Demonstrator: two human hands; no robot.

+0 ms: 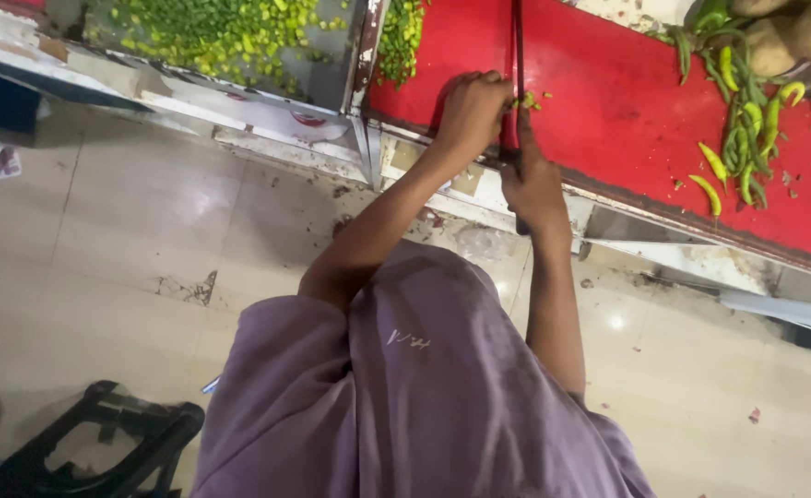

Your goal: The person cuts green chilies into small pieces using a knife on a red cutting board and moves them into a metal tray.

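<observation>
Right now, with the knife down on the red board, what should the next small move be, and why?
Probably slide the left hand back a touch and feed the green chillies on under the knife. Its fingertips sit right beside the blade, only a few cut bits lie there, and the right hand holds the handle at the red board edge.

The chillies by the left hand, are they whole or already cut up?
Cut up: small green pieces lie on the red board beside the knife, right by the left hand.
</observation>
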